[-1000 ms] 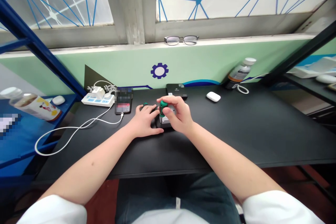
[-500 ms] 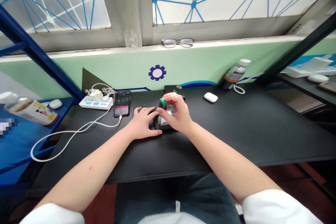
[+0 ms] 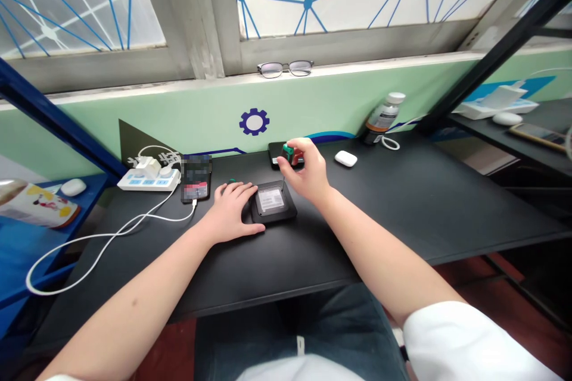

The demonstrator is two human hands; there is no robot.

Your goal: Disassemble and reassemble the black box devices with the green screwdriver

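A square black case (image 3: pixel 288 214) lies on the table, with a white-labelled drive (image 3: pixel 270 199) set in its middle. My left hand (image 3: pixel 230 211) lies spread at the case's left side, fingertips and thumb by its edge. Above the far right corner, my right hand (image 3: pixel 308 169) has its fingers closed around the handle of a green and black screwdriver (image 3: pixel 288 153). The thin shaft points down to that corner; whether the tip touches it is too small to tell. A small green thing (image 3: pixel 232 181) peeks out behind my left fingers, mostly hidden.
Behind my right hand lies a flat black box (image 3: pixel 274 152). A phone (image 3: pixel 195 178) on a white cable and a power strip (image 3: pixel 149 179) are to the left. On the right are a white earbud case (image 3: pixel 345 158) and a bottle (image 3: pixel 383 119). Glasses (image 3: pixel 286 68) rest on the sill.
My right hand has carried the screwdriver from over the case's middle to its far right corner, uncovering the label. My left hand stays at the case's left side. The camera view has shifted slightly.
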